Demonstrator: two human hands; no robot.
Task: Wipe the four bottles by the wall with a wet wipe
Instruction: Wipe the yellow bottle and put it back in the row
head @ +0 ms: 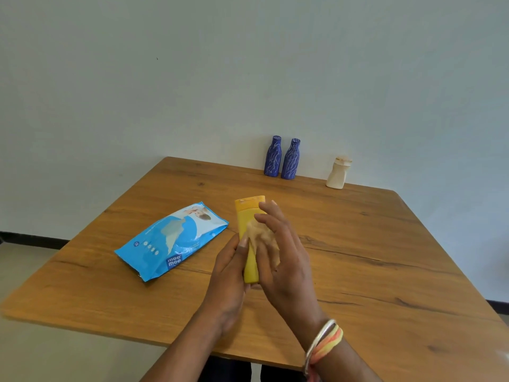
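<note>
Well, the wooden table (358,257), bearing a wipes pack (170,241), seemingly abuts the pale wall (192,78).

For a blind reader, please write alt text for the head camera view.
A person's left hand holds a yellow bottle while the right hand presses a wet wipe on it, above a wooden table. A blue wipes pack lies left of it; two blue bottles and a cream bottle stand by the wall.
</note>
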